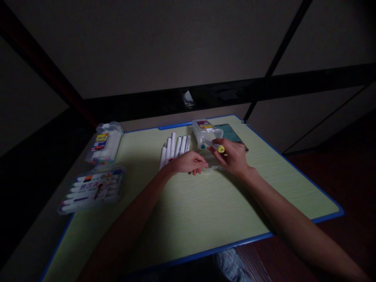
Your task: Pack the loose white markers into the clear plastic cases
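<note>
My right hand [232, 156] is closed around a white marker [217, 147] with a yellow end, which tilts into the mouth of a clear plastic marker case [199, 135]. Inside that case, a teal-ended marker shows near the opening. The case's see-through lid [216, 162] hangs open toward me, low over the table. At its left edge, my left hand [190, 162] is pinched, fingertips on the lid. Just behind my left hand, several loose white markers [173, 147] lie side by side, their near ends partly hidden by it.
A yellow-green table [188, 211] with a blue rim is under everything. On its left stand a filled marker case [105, 143] and a flat marker box [94, 190] overhanging the left edge. A phone-like dark slab [233, 135] lies behind my right hand. Wall panels rise beyond.
</note>
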### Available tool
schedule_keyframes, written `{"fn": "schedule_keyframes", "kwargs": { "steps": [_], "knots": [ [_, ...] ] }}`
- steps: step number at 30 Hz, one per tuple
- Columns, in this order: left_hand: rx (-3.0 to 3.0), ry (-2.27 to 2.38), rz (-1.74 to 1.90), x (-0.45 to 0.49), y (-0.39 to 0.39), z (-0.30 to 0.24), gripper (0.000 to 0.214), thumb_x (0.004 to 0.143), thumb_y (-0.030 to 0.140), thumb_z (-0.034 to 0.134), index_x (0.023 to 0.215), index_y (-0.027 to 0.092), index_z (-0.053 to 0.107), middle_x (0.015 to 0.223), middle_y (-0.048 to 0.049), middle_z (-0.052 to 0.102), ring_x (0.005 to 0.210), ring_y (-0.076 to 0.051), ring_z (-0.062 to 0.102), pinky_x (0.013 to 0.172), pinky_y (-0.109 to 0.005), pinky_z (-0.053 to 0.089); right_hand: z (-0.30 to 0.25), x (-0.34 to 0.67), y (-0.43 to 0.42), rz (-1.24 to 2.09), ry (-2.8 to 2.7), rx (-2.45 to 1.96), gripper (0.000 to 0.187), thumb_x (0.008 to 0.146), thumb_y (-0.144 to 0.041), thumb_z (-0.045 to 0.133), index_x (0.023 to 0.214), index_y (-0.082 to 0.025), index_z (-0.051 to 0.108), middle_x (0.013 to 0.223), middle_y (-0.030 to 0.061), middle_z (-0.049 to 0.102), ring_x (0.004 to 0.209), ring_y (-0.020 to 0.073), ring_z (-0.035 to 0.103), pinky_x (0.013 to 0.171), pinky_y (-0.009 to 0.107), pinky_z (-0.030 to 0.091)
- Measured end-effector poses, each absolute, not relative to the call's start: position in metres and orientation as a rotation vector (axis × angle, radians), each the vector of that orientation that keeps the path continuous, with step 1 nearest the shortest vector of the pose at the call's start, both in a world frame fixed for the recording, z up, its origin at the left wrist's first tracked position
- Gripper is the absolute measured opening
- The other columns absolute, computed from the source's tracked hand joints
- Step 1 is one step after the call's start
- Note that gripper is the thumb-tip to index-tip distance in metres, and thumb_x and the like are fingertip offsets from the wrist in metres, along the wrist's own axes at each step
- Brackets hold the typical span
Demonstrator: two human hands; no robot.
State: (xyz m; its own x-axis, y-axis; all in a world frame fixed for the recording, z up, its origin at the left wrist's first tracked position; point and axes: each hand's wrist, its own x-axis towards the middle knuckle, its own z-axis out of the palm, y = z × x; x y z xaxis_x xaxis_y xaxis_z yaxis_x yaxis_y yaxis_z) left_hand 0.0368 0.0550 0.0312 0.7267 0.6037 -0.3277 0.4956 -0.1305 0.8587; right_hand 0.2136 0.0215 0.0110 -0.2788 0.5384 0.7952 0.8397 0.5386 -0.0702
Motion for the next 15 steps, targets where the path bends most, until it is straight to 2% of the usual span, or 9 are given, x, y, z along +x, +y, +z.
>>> {"fn": "schedule_keyframes", "kwargs": {
  "steps": [6,15],
  "knots": [
    [1.683,0.865,0.127,0.04,0.055,0.023,0.014,0.08,0.02,0.053,0.073,0.01,0.058,0.056,0.0021,0.055,0.049,-0.007,0.053,0.051,-0.021,0.041,0.011,0.214,0.022,-0.375,-2.007,-1.163,0.024,0.086,-0.034,0.046,0.089,-0.015,0.06,0.07,0.0033,0.063,0.052,0.0104,0.054,0.048,0.022,0.034],
    [1.655,0.842,0.151,0.04,0.056,0.019,0.009,0.076,0.019,0.056,0.073,0.011,0.057,0.059,0.0022,0.056,0.05,-0.007,0.054,0.053,-0.021,0.043,0.011,0.213,0.024,-0.222,-2.108,-1.37,0.023,0.083,-0.029,0.047,0.098,-0.016,0.059,0.086,0.0063,0.067,0.063,0.0146,0.06,0.054,0.023,0.037]
  ]
}}
